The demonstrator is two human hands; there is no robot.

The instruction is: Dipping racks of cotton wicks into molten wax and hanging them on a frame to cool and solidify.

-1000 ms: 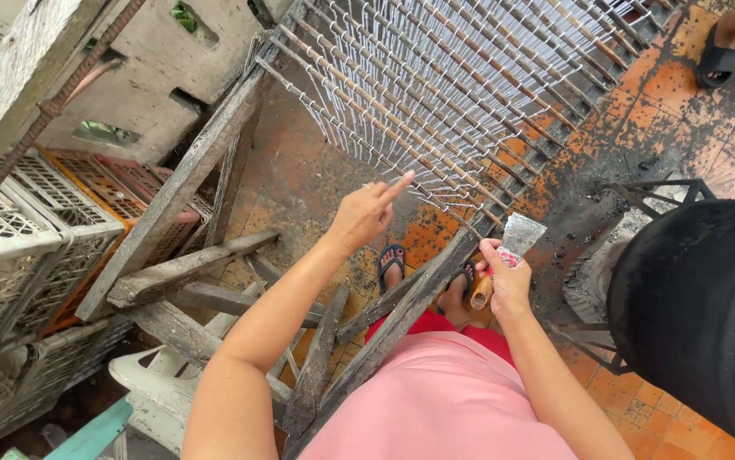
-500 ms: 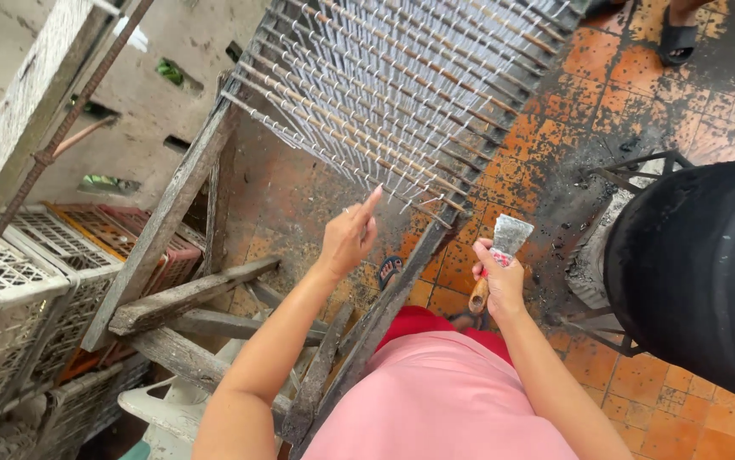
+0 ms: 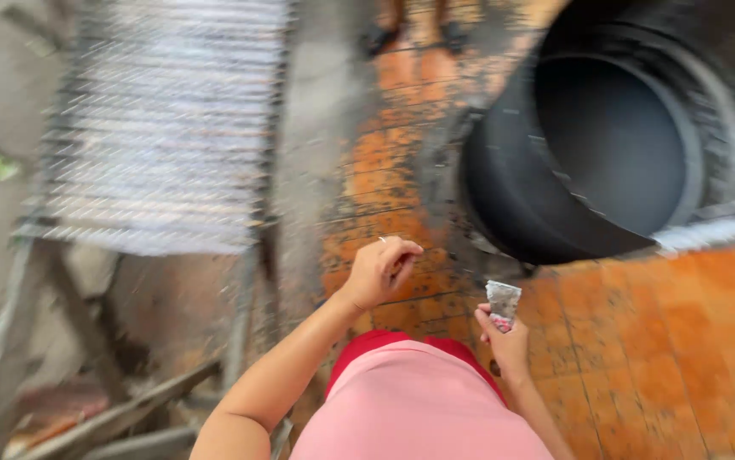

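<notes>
My right hand [image 3: 506, 339] grips a scraper [image 3: 501, 303] with a dirty metal blade that points up; its wooden handle is hidden in the fist. My left hand [image 3: 382, 269] hovers over the orange floor tiles with the fingers curled in and nothing in it. A rack of sticks strung on white cords [image 3: 161, 128] lies on a wooden frame to the left, blurred by the camera's motion. It is apart from both hands.
A big black drum [image 3: 614, 136] stands at the upper right, its dark mouth facing me. Orange tiles [image 3: 691, 341] with black soot stains cover the floor. Another person's feet in dark sandals [image 3: 410, 30] show at the top. Wooden beams [image 3: 112, 409] cross the lower left.
The view has swung to the right, so the drum's mouth now shows. My left hand has come off the rack and its pointing finger has curled in. The scraper stays in my right hand.
</notes>
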